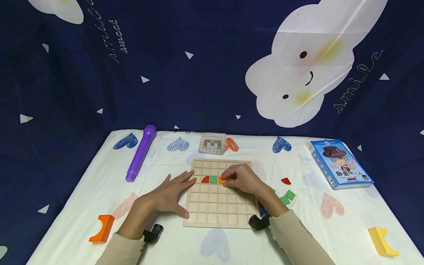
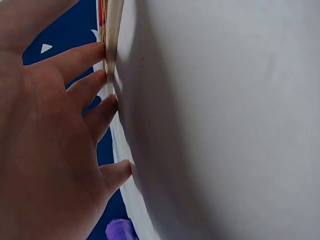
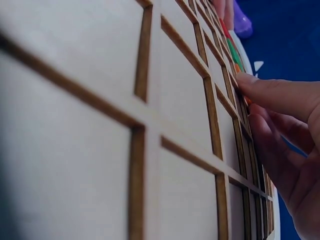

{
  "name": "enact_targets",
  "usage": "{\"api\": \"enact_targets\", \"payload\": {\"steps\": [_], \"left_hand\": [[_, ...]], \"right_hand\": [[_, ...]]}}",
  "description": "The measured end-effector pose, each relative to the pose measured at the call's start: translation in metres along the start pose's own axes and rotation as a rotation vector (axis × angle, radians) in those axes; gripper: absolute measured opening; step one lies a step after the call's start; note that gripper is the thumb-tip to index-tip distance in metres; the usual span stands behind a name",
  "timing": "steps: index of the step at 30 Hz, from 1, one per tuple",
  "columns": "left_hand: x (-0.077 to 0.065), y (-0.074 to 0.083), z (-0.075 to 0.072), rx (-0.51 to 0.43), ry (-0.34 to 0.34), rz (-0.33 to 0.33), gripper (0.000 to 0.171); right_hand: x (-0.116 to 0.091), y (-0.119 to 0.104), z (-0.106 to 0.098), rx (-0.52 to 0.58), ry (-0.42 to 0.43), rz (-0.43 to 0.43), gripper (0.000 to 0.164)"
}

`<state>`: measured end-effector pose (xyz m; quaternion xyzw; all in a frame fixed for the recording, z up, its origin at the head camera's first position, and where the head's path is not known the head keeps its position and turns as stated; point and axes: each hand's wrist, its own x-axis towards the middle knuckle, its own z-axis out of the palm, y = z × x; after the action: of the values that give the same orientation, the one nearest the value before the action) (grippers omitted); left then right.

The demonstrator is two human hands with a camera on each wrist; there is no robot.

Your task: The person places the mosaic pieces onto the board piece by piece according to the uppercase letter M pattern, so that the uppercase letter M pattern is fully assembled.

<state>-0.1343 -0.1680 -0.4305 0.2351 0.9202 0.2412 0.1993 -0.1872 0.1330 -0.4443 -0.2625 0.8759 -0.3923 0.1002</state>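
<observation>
A wooden grid board (image 1: 216, 208) lies flat on the table. One row holds a red quarter-round tile (image 1: 205, 179), a green square tile (image 1: 213, 179) and an orange tile (image 1: 221, 180), side by side. My right hand (image 1: 243, 179) is over this row, thumb and fingers pinching an orange piece (image 3: 248, 101) close against the grid, mostly covered by the fingers. Spread out at the board's left edge, my left hand (image 1: 167, 197) steadies it, with fingertips and thumb touching the rim. The left wrist view shows those fingers (image 2: 92, 85) along the board's side.
Behind the board lies a small pattern card (image 1: 212, 143). Loose green tiles (image 1: 287, 197) and a red tile (image 1: 286, 180) lie to the right. Farther out are a purple tube (image 1: 141, 152), a blue box (image 1: 341, 163), an orange block (image 1: 102, 229) and a yellow block (image 1: 382, 241).
</observation>
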Motion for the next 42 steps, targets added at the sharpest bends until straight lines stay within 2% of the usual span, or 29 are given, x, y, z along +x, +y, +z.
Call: {"api": "enact_targets", "payload": {"steps": [18, 31, 37, 42], "left_hand": [[0.000, -0.001, -0.001, 0.013, 0.006, 0.008, 0.118], [0.000, 0.000, -0.001, 0.002, -0.004, 0.008, 0.118], [-0.001, 0.000, -0.001, 0.000, -0.009, 0.009, 0.118], [-0.002, 0.001, -0.003, -0.001, -0.003, 0.015, 0.118]], "right_hand": [[-0.001, -0.001, -0.002, -0.023, -0.015, 0.007, 0.019], [-0.004, 0.001, -0.003, 0.012, -0.022, 0.020, 0.020], [-0.007, 0.009, -0.011, 0.126, -0.028, -0.021, 0.031], [-0.014, 0.012, -0.028, 0.119, -0.002, 0.000, 0.035]]}}
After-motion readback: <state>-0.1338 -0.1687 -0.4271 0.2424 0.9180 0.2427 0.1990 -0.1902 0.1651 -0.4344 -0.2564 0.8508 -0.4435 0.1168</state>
